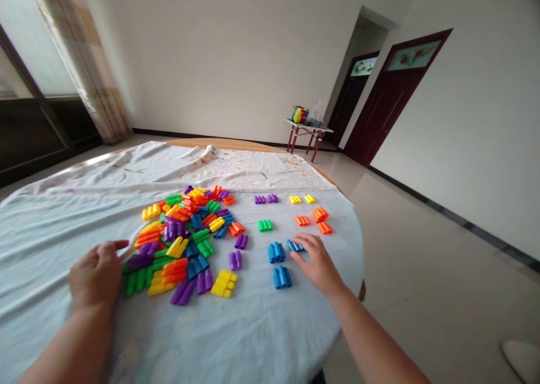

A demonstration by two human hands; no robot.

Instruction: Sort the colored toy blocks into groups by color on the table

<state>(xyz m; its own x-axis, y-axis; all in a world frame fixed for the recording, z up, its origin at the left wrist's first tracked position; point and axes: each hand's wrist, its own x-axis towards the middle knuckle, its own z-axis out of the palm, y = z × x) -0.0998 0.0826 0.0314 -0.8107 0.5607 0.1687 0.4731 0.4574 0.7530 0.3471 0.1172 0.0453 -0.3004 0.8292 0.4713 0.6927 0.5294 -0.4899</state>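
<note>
The grip of the right hand (317, 263) hides part of a blue block (296, 247), right of centre. In the heap (175, 230), left of centre, blocks cover parts of one another. The worktop (236, 339) is cut off at left and below. A pale object (522, 358), lower right, is cropped beyond telling. What the clear bag (316, 113), above right of centre, holds is too small to tell.

I am in what looks like a home, in a plain, pale-walled room. A patterned curtain (82, 63) hangs beside the window (21, 13) at the upper left of the frame. At the upper right stands a dark red house door (388, 103) with a decorated glass panel (413, 56) above it. Glossy flooring (405, 260) spreads at the right, and a stained household cloth (236, 339) drapes my wooden-edged counter (236, 143).
</note>
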